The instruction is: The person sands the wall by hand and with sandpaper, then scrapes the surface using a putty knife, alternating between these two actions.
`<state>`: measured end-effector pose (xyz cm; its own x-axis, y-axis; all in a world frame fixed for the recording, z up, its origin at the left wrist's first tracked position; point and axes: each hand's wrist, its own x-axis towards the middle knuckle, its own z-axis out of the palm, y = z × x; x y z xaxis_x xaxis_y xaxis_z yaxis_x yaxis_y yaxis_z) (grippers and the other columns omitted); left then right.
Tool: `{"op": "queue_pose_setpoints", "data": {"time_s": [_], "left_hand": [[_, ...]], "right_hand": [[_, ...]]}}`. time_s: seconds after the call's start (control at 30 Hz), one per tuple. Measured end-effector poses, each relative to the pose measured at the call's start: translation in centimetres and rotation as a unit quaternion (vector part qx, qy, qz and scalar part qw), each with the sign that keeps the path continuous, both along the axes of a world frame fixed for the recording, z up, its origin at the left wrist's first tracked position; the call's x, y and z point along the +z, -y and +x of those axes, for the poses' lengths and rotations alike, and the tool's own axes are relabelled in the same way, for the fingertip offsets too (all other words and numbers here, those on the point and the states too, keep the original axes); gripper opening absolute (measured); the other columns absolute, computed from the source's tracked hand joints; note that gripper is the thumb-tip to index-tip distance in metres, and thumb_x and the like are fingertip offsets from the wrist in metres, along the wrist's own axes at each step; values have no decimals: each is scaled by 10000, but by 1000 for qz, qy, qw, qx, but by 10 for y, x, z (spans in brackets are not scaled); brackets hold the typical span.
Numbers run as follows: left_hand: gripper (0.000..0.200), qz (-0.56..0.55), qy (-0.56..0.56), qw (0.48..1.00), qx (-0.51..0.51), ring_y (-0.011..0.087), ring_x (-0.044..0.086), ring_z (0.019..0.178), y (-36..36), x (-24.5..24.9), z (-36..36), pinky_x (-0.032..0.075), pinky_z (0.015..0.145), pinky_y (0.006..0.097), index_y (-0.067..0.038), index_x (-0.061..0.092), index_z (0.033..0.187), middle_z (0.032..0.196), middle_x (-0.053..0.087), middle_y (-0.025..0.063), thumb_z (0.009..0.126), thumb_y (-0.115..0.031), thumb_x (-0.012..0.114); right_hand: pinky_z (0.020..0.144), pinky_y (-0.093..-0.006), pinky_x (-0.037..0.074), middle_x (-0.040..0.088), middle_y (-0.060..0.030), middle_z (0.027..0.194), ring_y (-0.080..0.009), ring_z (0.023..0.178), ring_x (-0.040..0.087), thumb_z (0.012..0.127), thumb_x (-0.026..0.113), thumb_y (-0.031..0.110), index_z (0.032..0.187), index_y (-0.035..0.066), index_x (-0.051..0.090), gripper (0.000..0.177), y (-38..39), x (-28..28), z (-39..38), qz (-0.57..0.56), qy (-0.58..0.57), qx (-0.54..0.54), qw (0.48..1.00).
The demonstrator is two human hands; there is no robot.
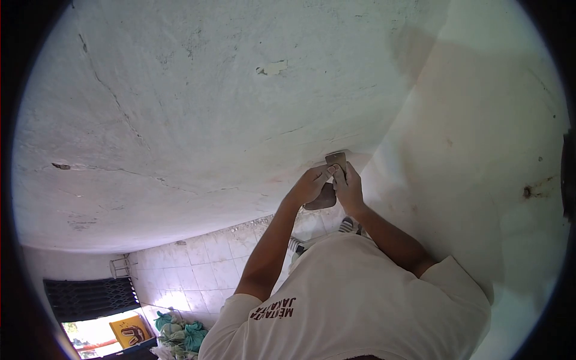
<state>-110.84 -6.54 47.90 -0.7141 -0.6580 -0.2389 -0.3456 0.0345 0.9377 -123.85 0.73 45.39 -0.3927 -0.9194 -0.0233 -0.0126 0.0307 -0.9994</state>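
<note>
At centre-right of the frame, L hand (312,185) & R hand (349,191) sit together, both clamped on a scraper (336,159) pressed against the white wall (180,120). Best approach, imo: keep the blade shallow w/ even pressure and short strokes, so the plaster isn't gouged.

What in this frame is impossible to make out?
All in the head view:
Scraper: the left hand and right hand cover all but its blade tip and part of the handle.
Blade edge against the wall: too small to tell contact.
Feet: mostly hidden by the shirt.
Cloth pile: small, cut off by the bottom edge.
</note>
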Motion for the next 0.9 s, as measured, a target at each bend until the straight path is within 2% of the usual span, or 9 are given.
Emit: {"op": "queue_pose_setpoints", "data": {"time_s": [0.03,0.13,0.23,0.33,0.43,0.53,0.63,0.73,0.9], "left_hand": [[460,15,11,1000,-5,195,588,975,1,2,0,434,927,324,-7,620,1148,1075,660,122,1026,-396,407],[466,-41,-30,998,31,184,591,963,0,-17,-8,446,905,330,-11,620,1147,1078,661,113,1028,-404,399],[438,20,-88,991,100,167,573,830,-4,-38,-15,458,798,310,11,623,1061,928,648,102,1023,-376,423],[437,9,-92,985,144,158,567,773,-9,-34,-20,466,746,313,19,619,1040,863,643,78,1024,-371,424],[419,1,-36,985,170,159,551,709,-15,-14,-24,467,689,321,16,619,996,773,624,72,1024,-357,428],[401,-79,-61,967,235,163,533,662,-23,-30,-33,458,647,328,12,616,950,705,596,78,1024,-335,429],[385,-48,-82,964,247,168,533,678,-21,-40,-36,452,660,323,12,615,936,721,593,101,1022,-316,432],[383,-52,-105,960,256,158,525,688,-21,-45,-38,448,669,313,17,615,934,735,596,101,1021,-310,436],[372,-34,-88,960,264,150,515,699,-23,-38,-39,445,674,306,26,610,929,749,601,102,1019,-294,443]], "right_hand": [[486,-301,397,521,-40,609,-96,531,481,990,514,211,922,-2,555,228,0,0,1,1,9,-2,1000],[498,-297,397,526,-34,633,-89,546,475,991,502,201,937,-3,556,218,6,-23,1,-5,-5,-18,1000],[506,-292,394,526,-24,648,-89,553,462,993,495,195,948,0,560,210,8,-25,7,-16,35,-37,999],[537,-288,400,540,-30,688,-89,598,469,995,487,183,975,2,563,198,9,-31,9,-8,47,-31,998],[502,-240,382,508,22,688,-46,578,450,1021,465,230,992,32,554,219,11,-30,14,-52,55,-46,996],[598,-257,441,571,-15,769,-78,673,508,1023,451,215,1011,22,561,223,12,-31,13,-74,56,-37,995],[692,-276,466,611,-48,859,-105,775,545,1023,442,210,1032,13,572,236,16,-39,7,-96,35,-20,995],[709,-280,469,620,-58,882,-118,796,559,1020,442,218,1041,6,578,253,19,-43,6,-107,39,-23,993],[713,-303,479,630,-90,873,-154,788,582,1008,437,192,1060,-6,577,248,18,-41,0,-85,-18,-7,996]]}}
